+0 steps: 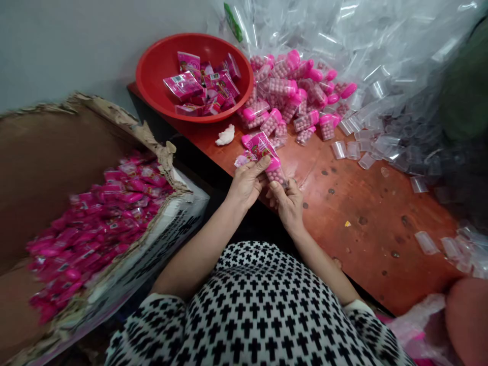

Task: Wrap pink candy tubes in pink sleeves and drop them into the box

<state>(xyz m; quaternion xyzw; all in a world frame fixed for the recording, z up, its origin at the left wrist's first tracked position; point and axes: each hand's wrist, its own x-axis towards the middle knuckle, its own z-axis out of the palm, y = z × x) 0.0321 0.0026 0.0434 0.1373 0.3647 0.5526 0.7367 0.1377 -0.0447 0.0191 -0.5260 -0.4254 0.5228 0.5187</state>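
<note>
Just over the table's near edge, I hold a small clear candy bottle (275, 174) of pink balls, its pink cap towards the far side. A pink printed wrapper (261, 144) extends from its capped end. My left hand (247, 184) pinches the wrapper and bottle near the cap, thumb on top. My right hand (288, 204) is closed around the bottle's lower end. Some fingertips are hidden beneath it. Beyond my hands lies a pile of similar filled bottles (280, 86) with pink caps. A whitish-pink scrap (244, 158) shows beside my left hand.
A red bowl (147, 76) of pink printed packets stands at the back left. On the left, a torn cardboard box (168, 223) holds many wrapped pink bottles. Empty clear tubes (366, 160) spread across the right of the red-brown table (324, 218). A white lump (225, 135) lies near the bowl.
</note>
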